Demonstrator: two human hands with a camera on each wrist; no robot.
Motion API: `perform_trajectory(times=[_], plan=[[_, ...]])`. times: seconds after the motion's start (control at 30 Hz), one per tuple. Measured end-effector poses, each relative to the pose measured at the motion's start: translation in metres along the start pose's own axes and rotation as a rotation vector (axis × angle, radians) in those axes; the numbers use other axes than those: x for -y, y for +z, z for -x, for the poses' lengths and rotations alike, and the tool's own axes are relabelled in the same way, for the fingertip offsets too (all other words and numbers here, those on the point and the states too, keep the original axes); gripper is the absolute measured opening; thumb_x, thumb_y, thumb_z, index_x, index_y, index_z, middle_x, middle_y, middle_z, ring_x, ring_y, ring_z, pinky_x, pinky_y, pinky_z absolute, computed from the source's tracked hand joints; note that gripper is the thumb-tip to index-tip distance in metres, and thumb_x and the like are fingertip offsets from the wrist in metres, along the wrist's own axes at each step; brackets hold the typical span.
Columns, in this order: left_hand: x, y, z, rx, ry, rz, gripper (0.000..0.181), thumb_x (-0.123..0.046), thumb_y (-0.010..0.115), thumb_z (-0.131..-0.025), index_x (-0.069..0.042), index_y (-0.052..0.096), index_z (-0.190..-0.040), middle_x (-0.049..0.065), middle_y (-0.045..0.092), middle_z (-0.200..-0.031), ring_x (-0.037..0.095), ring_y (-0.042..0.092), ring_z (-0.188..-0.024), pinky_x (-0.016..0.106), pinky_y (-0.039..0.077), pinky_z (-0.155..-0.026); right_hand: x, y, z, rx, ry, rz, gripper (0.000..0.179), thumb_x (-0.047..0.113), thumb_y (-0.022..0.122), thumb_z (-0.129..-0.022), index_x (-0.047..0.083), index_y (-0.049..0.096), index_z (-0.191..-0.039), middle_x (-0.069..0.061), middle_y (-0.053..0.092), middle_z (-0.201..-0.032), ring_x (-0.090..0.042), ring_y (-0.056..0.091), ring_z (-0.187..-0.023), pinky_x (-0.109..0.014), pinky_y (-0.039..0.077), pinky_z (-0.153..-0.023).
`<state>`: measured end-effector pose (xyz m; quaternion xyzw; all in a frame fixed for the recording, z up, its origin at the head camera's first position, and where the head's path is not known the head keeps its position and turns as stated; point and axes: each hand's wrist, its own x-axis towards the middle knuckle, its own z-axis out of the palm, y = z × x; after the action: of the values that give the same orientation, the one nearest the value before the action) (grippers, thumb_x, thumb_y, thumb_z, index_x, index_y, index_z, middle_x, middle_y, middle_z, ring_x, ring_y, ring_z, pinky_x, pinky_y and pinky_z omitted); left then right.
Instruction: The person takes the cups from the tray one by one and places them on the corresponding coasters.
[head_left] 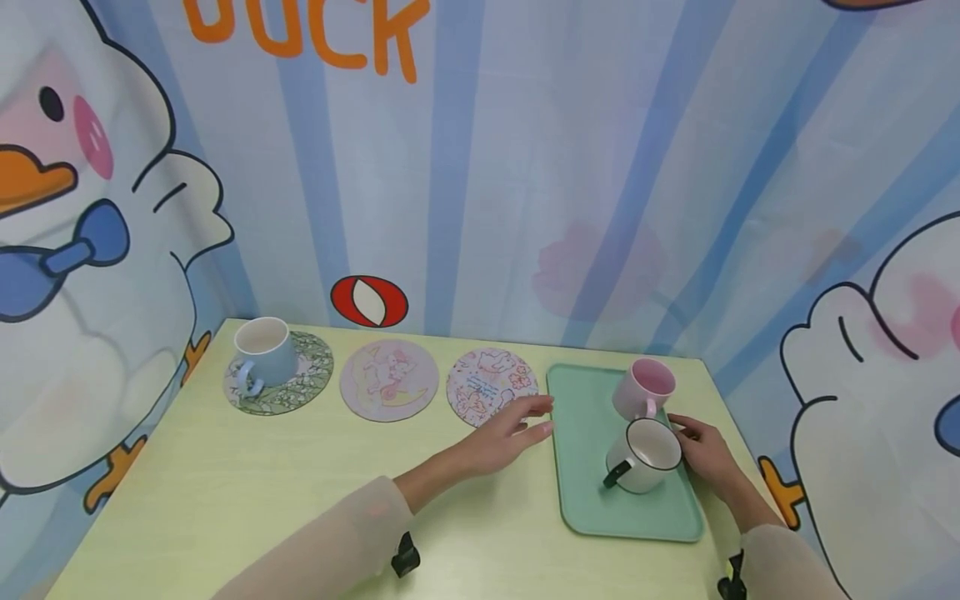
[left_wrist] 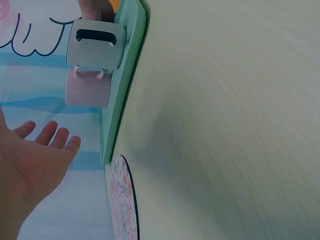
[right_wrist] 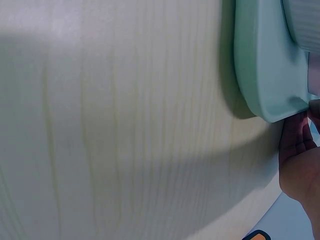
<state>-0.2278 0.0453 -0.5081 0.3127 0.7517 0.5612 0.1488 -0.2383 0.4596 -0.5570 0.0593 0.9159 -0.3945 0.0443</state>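
A mint green tray (head_left: pixel 592 483) lies on the table's right side, carrying a pink mug (head_left: pixel 633 392) and, in front of it, a white mug (head_left: pixel 637 471) with a dark rim and black handle. My left hand (head_left: pixel 498 437) reaches toward the tray's left edge with fingers extended and nothing held. In the left wrist view that hand (left_wrist: pixel 35 160) shows spread, relaxed fingers. On the opposite side, my right hand (head_left: pixel 705 454) grips the tray's right rim, thumb at the top and fingers (right_wrist: pixel 295 132) along the outside. The white mug partly hides the pink mug's handle.
Left of the tray lie three round coasters: a patterned one (head_left: pixel 480 375), a pink one (head_left: pixel 390 379) and a green floral one (head_left: pixel 311 367). A light blue mug (head_left: pixel 273 358) stands on the floral coaster. A striped duck-print curtain (head_left: pixel 510 167) hangs behind the table (head_left: pixel 300 500).
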Motion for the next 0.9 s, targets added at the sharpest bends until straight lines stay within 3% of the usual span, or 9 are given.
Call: perform_trajectory(times=[0.3, 0.73, 0.9], plan=[[-0.004, 0.010, -0.011, 0.025, -0.003, 0.000, 0.058, -0.047, 0.046, -0.113, -0.018, 0.040, -0.163, 0.004, 0.048, -0.161, 0.016, 0.044, -0.149, 0.038, 0.036, -0.122, 0.001, 0.000, 0.001, -0.001, -0.008, 0.001, 0.046, 0.010, 0.049, -0.110, -0.010, 0.048, -0.151, -0.022, 0.066, -0.110, -0.021, 0.057, -0.089, -0.027, 0.050, -0.069], [-0.010, 0.031, -0.023, 0.073, -0.013, -0.020, 0.061, -0.045, 0.046, -0.113, -0.011, 0.038, -0.163, 0.004, 0.047, -0.162, 0.016, 0.045, -0.147, 0.039, 0.038, -0.121, -0.001, -0.001, -0.001, 0.005, 0.006, 0.001, 0.046, 0.010, 0.049, -0.110, -0.009, 0.048, -0.152, -0.023, 0.067, -0.113, -0.021, 0.058, -0.091, -0.028, 0.051, -0.071], [-0.010, 0.039, -0.026, 0.096, -0.020, -0.011, 0.062, -0.046, 0.046, -0.113, -0.009, 0.038, -0.163, 0.004, 0.047, -0.162, 0.014, 0.046, -0.146, 0.033, 0.039, -0.119, 0.000, -0.001, -0.001, 0.004, -0.002, 0.006, 0.046, 0.011, 0.050, -0.110, -0.010, 0.048, -0.151, -0.022, 0.067, -0.111, -0.021, 0.058, -0.091, -0.028, 0.050, -0.071]])
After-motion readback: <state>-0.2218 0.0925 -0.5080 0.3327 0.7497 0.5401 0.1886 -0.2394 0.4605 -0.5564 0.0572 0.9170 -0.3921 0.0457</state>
